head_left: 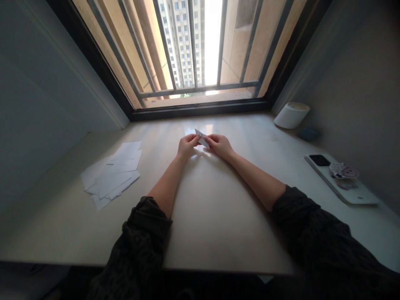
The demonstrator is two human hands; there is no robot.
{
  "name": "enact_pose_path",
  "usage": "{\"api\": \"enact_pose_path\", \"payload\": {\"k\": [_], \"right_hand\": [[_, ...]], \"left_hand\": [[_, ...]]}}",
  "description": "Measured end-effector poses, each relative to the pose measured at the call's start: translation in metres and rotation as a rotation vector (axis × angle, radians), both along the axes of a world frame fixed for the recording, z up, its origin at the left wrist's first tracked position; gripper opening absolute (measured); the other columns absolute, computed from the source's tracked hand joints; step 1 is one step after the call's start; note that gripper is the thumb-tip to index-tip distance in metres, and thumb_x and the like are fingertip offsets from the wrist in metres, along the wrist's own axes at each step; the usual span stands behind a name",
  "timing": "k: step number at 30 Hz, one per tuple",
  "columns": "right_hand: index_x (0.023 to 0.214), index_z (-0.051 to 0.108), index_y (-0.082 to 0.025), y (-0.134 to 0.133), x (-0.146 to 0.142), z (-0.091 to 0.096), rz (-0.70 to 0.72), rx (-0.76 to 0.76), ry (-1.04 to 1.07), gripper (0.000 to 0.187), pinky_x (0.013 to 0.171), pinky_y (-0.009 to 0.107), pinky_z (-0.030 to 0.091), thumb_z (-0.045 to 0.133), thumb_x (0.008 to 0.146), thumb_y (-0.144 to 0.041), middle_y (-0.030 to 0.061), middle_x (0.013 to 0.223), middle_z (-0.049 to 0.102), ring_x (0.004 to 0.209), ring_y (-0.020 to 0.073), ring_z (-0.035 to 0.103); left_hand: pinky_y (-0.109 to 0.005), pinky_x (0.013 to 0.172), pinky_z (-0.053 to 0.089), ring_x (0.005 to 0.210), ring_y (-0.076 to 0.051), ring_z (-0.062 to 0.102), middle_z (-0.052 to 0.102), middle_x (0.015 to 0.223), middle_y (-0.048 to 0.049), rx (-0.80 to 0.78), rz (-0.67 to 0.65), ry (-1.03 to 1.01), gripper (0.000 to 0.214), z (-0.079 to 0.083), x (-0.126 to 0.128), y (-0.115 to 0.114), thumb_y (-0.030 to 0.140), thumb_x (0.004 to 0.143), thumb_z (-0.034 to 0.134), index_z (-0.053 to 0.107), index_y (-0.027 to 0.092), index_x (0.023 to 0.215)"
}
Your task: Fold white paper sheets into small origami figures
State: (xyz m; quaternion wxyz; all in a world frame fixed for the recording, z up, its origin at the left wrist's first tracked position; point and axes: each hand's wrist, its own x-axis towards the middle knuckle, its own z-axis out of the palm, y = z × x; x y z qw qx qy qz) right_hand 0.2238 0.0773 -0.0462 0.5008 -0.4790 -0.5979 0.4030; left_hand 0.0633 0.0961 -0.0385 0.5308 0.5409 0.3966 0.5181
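Observation:
A small folded piece of white paper [204, 142] is held between my two hands, just above the pale sill near the window. My left hand [187, 145] pinches its left side with thumb and fingers. On the other side, my right hand [220, 145] grips the paper's right part, thumb on top. One pointed corner sticks up between the thumbs. The fingers beneath the paper are mostly hidden. Off to the left lies a loose pile of white paper sheets [114, 179], overlapping at different angles.
A barred window [200, 111] rises behind the pale sill [218, 216]. At the right wall a white cylindrical object [291, 116] stands near a dark flat item [308, 133]. Closer on the right lies a phone [359, 191] with a cartoon-like grip on its back.

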Motion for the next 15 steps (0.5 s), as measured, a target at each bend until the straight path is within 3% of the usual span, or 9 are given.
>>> {"api": "enact_pose_path", "payload": {"k": [3,8,15], "right_hand": [[0.065,0.068,-0.018,-0.0013,0.0004,0.0005,0.019,0.03,-0.094,0.055,0.049,0.026,0.039,0.06,0.071,-0.072,0.0009,0.054,0.06,0.052,0.0132,0.053],[0.064,0.066,-0.018,-0.0049,-0.0012,0.0028,0.03,0.053,-0.157,0.054,0.048,0.025,0.032,0.06,0.073,-0.071,-0.0007,0.051,0.055,0.048,0.0106,0.044],[0.062,0.066,-0.018,-0.0057,-0.002,0.003,0.043,0.13,-0.191,0.051,0.053,0.027,0.033,0.059,0.075,-0.067,-0.0001,0.054,0.057,0.052,0.0122,0.046]], "left_hand": [[-0.026,0.069,0.047,0.066,-0.013,0.061,0.068,0.069,-0.0032,0.039,0.025,0.01,0.039,-0.0014,-0.0008,0.0024,0.054,0.065,0.076,0.071,0.015,0.072],[-0.024,0.064,0.044,0.062,-0.011,0.057,0.065,0.065,-0.002,0.073,0.047,0.041,0.041,-0.0014,-0.0011,0.0028,0.056,0.07,0.072,0.073,0.015,0.073],[-0.028,0.071,0.048,0.067,-0.014,0.063,0.07,0.073,-0.0045,-0.008,0.106,-0.051,0.045,0.0035,0.0003,-0.0017,0.057,0.064,0.076,0.076,0.014,0.081]]}}
